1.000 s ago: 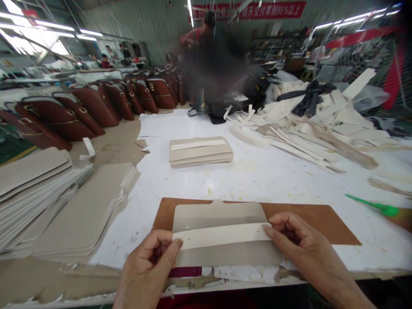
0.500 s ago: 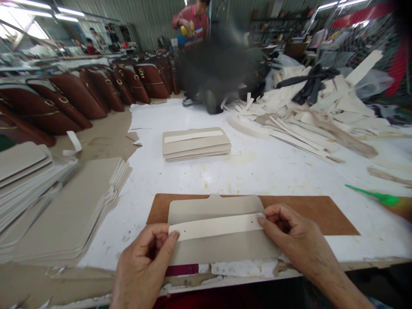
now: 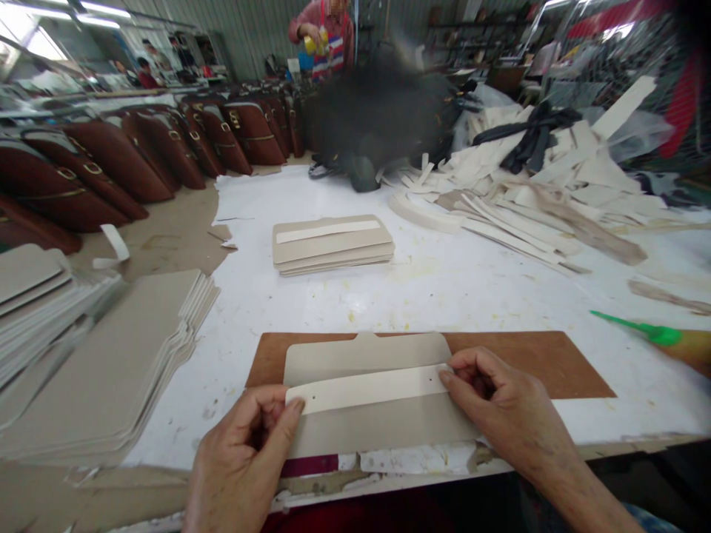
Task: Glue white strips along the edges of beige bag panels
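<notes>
A pale strip [image 3: 366,389] with a small dark hole near each end is stretched between my two hands. My left hand [image 3: 244,444] pinches its left end between thumb and fingers. At the right end, my right hand [image 3: 494,400] pinches it the same way. Under the strip lies a beige panel [image 3: 383,429] with rounded corners and a small tab on its far edge. That panel rests partly over a brown rectangular sheet [image 3: 522,363]. Whether the strip touches the panel along its whole length, I cannot tell.
A small stack of beige panels [image 3: 333,248] topped by a pale strip lies farther back. Larger beige panels [image 3: 111,355] are piled at left, before brown bags [image 3: 167,141]. Offcuts [image 3: 555,170] heap at back right, near a green-nozzled bottle [image 3: 661,334]. A person [image 3: 325,37] stands behind.
The whole view has shifted slightly, so things sit a little farther left and up. Both hands keep their pinch on the strip, which lies over the panel much as before.
</notes>
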`<state>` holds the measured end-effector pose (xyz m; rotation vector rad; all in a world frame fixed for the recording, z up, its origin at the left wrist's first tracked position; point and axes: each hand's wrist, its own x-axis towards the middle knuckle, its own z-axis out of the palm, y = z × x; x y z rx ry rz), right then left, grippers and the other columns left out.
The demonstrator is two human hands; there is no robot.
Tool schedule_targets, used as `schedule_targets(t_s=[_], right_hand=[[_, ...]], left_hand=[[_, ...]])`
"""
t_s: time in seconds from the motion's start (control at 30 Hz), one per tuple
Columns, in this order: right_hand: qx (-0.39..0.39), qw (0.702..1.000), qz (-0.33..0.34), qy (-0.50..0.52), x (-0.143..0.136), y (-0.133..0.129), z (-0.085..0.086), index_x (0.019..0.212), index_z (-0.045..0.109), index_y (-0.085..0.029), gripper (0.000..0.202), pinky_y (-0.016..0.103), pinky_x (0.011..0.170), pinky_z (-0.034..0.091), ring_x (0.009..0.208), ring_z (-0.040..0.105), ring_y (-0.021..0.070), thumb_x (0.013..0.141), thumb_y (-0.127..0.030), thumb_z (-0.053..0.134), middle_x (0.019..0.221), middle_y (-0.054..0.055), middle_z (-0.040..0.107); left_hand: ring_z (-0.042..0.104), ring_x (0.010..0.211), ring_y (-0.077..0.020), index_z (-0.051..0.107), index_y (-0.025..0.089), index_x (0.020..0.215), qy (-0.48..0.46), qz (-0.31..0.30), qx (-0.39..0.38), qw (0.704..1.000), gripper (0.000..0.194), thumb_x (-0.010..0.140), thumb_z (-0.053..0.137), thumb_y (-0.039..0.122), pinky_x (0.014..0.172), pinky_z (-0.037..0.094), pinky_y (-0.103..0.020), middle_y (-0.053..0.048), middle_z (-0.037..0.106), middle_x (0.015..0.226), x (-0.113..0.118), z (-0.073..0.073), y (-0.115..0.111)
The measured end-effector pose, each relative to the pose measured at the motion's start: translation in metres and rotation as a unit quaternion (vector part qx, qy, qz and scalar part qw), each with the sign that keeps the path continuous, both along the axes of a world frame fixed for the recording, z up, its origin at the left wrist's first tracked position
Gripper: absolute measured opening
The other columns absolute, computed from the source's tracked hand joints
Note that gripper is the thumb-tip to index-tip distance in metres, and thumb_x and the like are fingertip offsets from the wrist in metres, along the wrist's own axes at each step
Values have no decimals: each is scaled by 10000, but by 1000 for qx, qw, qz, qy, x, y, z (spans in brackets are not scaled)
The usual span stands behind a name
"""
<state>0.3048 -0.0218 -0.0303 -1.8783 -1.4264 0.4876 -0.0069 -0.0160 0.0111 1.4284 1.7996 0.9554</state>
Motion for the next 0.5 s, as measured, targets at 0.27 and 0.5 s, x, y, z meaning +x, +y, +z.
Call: schedule_targets(t_s=[0.27,0.5], right_hand=[[-34,999,20,-20,-2,-1,12,818,700,-302,282,349,585,450,590,609,210,909,-563,644,674,-17,657],[-50,997,7,-51,-11,-6,22,850,681,-322,301,392,670,465,663,635,242,971,-583,591,738,-9,684]], left_hand=[[630,664,-178,765,244,945,22,-13,11,1000,381,934,711,621,644,476,-260,49,667,718,-7,-8,1],[598,630,-155,758,245,896,20,-19,62,998,284,996,689,502,615,469,-254,52,637,700,-4,-10,-2]])
